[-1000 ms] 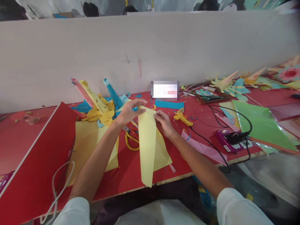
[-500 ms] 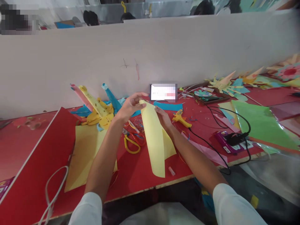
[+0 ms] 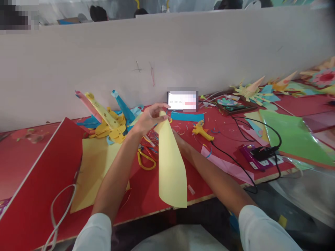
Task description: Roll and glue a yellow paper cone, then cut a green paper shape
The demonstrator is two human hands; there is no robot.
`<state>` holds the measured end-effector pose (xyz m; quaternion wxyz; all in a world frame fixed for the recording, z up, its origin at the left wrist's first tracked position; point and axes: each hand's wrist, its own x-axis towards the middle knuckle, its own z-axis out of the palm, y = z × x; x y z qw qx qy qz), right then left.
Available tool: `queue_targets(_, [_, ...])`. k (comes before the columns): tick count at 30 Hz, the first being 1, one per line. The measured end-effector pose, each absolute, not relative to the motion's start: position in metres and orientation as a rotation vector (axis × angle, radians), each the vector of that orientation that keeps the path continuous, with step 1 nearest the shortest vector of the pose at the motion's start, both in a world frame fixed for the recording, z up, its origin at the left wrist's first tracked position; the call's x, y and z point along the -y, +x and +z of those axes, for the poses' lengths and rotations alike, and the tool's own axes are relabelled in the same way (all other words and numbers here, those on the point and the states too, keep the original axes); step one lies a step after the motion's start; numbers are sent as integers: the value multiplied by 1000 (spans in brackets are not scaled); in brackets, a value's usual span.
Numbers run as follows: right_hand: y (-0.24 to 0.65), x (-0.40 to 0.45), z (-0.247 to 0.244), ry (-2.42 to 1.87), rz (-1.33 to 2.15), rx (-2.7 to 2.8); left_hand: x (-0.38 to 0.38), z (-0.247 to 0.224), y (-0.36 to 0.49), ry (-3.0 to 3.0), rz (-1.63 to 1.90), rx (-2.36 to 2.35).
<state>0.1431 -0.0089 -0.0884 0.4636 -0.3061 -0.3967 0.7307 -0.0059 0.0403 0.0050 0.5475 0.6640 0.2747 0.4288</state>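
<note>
A pale yellow sheet is curled into a narrow cone, its tip up and its wide end low near the table's front edge. My left hand pinches the tip between thumb and fingers. Behind the upper part of the cone is my right hand, mostly hidden by the paper, so its fingers cannot be made out. Yellow-handled scissors lie just left of the cone. A yellow glue gun rests to the right, beyond my right forearm.
Flat yellow paper and a red upright panel stand at left. Paper flowers are behind them. A lit phone leans on the wall. Right: black cables, a purple box, green sheets, a tray.
The yellow paper has turned and curled into a tighter cone, its flap at the right now out of sight. My right hand has slipped behind it, while my left still pinches the top.
</note>
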Motion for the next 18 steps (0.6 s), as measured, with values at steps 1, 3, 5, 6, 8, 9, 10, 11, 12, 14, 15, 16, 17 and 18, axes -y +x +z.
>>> queue_targets(1, [144,8,-88,-752,1782,975,-41,5,-7,1593,1027,-700])
queue_targets(3, [148,6,-85,-739,1770,940,-46,4,-9,1626,1066,-810])
queue_targets(5, [154,4,-80,-708,1799,898,-51,1,-11,1644,1118,-906])
queue_targets(6, [157,4,-78,-684,1832,884,-55,-1,-12,1649,1145,-939])
queue_targets(8, [162,6,-74,-642,1918,900,-60,-7,-13,1667,1188,-978])
queue_targets(9, [164,7,-74,-629,1950,927,-63,-9,-13,1678,1201,-986])
queue_targets(10, [166,8,-73,-628,1966,962,-65,-12,-13,1689,1209,-990])
queue_targets(11, [166,9,-74,-636,1970,999,-67,-14,-13,1699,1211,-990])
queue_targets(12, [167,10,-75,-651,1965,1033,-68,-15,-13,1709,1208,-987])
queue_targets(14, [166,12,-77,-688,1946,1076,-69,-16,-13,1728,1200,-981])
queue_targets(15, [165,13,-79,-705,1946,1086,-69,-15,-14,1737,1194,-980])
queue_targets(16, [165,14,-80,-713,1951,1089,-69,-14,-15,1743,1186,-979])
queue_targets(17, [164,14,-80,-711,1955,1089,-69,-12,-16,1745,1177,-978])
queue_targets(18, [163,15,-81,-700,1963,1088,-68,-10,-17,1740,1168,-977])
